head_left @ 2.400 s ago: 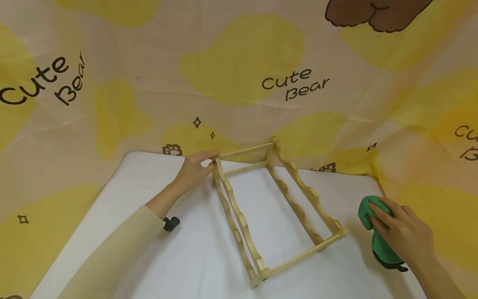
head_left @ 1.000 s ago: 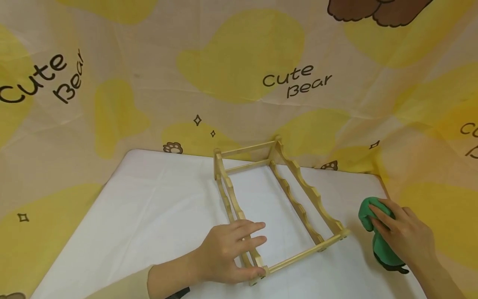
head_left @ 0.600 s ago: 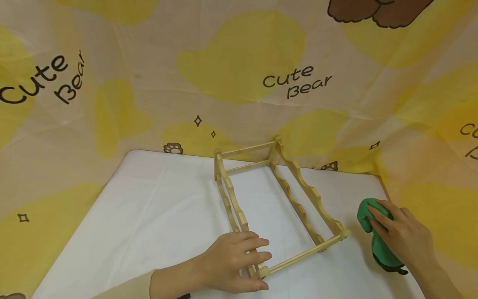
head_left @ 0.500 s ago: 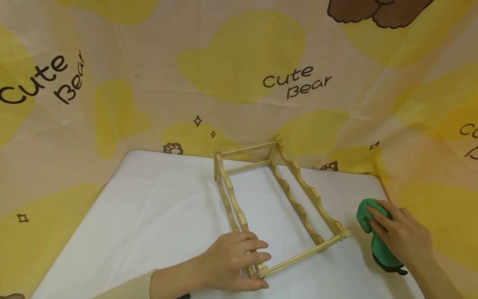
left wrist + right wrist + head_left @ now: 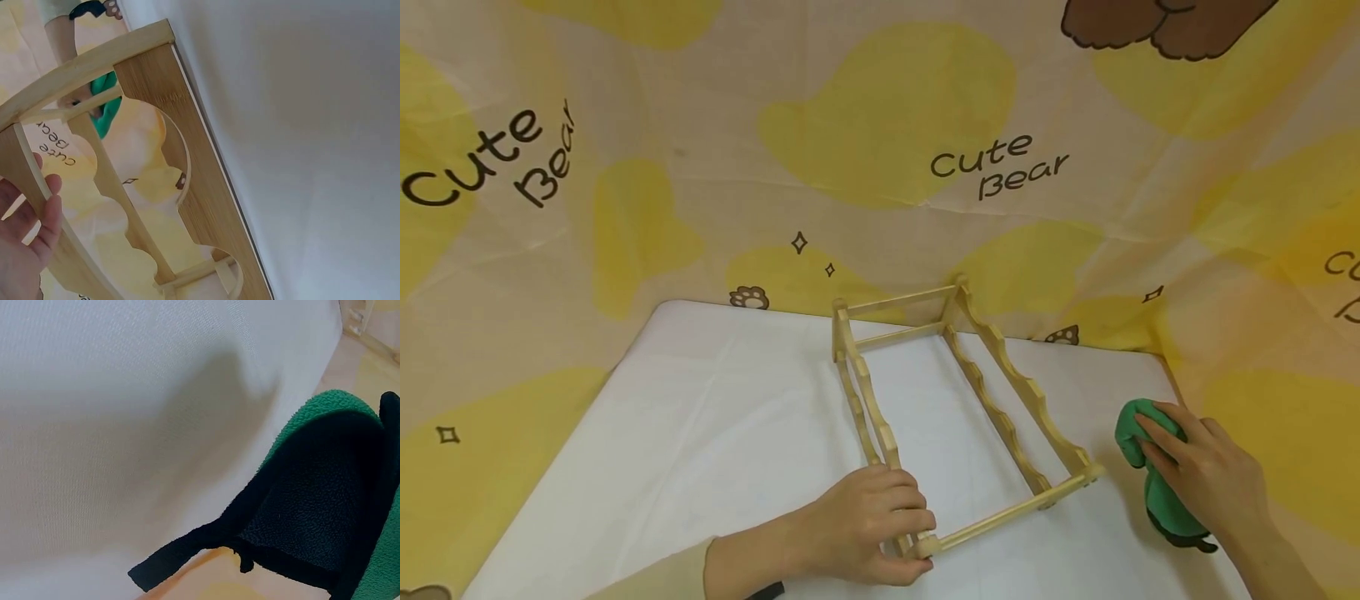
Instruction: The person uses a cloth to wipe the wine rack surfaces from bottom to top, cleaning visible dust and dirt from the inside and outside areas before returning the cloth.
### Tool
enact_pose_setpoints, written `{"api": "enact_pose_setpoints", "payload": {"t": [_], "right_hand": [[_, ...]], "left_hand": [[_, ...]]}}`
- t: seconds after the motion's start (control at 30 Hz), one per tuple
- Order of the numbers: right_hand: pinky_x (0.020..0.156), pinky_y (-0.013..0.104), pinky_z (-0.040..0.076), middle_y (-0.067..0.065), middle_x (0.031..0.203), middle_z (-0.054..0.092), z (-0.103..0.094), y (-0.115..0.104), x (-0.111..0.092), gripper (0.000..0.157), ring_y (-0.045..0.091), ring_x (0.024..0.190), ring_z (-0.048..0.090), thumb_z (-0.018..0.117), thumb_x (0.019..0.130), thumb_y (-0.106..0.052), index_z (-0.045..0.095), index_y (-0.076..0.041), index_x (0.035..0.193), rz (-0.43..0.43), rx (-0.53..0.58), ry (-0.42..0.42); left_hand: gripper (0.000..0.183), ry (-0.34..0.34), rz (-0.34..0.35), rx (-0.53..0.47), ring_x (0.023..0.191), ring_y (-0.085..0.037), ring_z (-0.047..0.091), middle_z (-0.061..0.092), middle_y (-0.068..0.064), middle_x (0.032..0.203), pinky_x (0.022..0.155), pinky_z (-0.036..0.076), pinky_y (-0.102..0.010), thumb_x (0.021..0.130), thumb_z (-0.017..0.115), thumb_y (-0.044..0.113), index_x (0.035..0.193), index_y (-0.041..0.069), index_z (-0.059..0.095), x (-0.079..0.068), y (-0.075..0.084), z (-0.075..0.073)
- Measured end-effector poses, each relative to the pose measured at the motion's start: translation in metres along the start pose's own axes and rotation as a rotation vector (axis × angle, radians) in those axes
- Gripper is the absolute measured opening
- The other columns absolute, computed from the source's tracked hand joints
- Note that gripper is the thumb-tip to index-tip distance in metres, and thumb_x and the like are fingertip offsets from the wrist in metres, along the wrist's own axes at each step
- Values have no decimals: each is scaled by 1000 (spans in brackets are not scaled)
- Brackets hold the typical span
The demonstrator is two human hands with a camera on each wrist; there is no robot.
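Note:
A pale wooden rack (image 5: 1000, 333) with scalloped side rails stands on the white table, running from the back edge toward me. At its near left corner my left hand (image 5: 861, 525) grips the side rail, fingers curled over it. In the left wrist view, the fingers (image 5: 50, 228) lie against the wooden rail (image 5: 81, 262). To the right of the rack my right hand (image 5: 1213, 475) holds a bunched green cloth (image 5: 1172, 500) with black edging. The right wrist view shows the cloth's dark inner side (image 5: 306, 500) and a black strap (image 5: 169, 556); the hand is hidden there.
The white tabletop (image 5: 737, 400) has a rounded back left corner. A yellow and beige curtain (image 5: 700, 167) printed with "Cute Bear" hangs close behind the table and along both sides. The far end of the rack stands close to it.
My left hand has left the rack's far left corner, come toward me along the side and curled its fingers at the near left corner. The right hand with the cloth has hardly moved.

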State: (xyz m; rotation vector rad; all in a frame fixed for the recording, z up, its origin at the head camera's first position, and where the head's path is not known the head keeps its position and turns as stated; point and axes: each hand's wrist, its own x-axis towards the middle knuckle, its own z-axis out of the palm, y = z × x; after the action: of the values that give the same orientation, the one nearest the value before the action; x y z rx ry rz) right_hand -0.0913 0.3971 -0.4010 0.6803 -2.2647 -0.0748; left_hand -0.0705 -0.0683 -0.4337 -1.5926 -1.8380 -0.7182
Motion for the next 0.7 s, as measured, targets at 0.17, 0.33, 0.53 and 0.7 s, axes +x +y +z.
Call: {"api": "enact_pose_setpoints", "payload": {"t": [0.17, 0.33, 0.53, 0.7], "right_hand": [[39, 48, 50, 20, 118, 71, -1, 1, -1, 66, 39, 73, 63, 40, 110, -55, 81, -4, 105, 2, 2, 5], [39, 49, 49, 19, 117, 71, -1, 1, -3, 66, 39, 73, 63, 40, 110, -56, 82, -5, 103, 16, 7, 14], [37, 48, 47, 19, 116, 70, -2, 0, -2, 65, 40, 72, 62, 40, 110, -56, 81, -5, 103, 14, 12, 36], [39, 49, 48, 19, 118, 70, -8, -3, -1, 66, 39, 73, 63, 39, 110, -56, 81, -6, 104, 17, 4, 4]], "left_hand": [[28, 7, 15, -52, 87, -7, 65, 69, 7, 91, 86, 51, -13, 79, 85, 31, 98, 15, 73, -3, -10, -3], [30, 17, 25, -77, 91, -11, 66, 68, 5, 93, 90, 54, -20, 76, 84, 26, 100, 14, 71, -7, -22, -7], [29, 28, 31, -103, 96, -14, 68, 70, 3, 96, 100, 55, -27, 75, 83, 22, 99, 13, 71, -10, -32, -10], [26, 29, 4, -132, 103, -20, 69, 68, 1, 97, 102, 55, -30, 76, 80, 19, 100, 12, 71, -12, -36, -12]]}}
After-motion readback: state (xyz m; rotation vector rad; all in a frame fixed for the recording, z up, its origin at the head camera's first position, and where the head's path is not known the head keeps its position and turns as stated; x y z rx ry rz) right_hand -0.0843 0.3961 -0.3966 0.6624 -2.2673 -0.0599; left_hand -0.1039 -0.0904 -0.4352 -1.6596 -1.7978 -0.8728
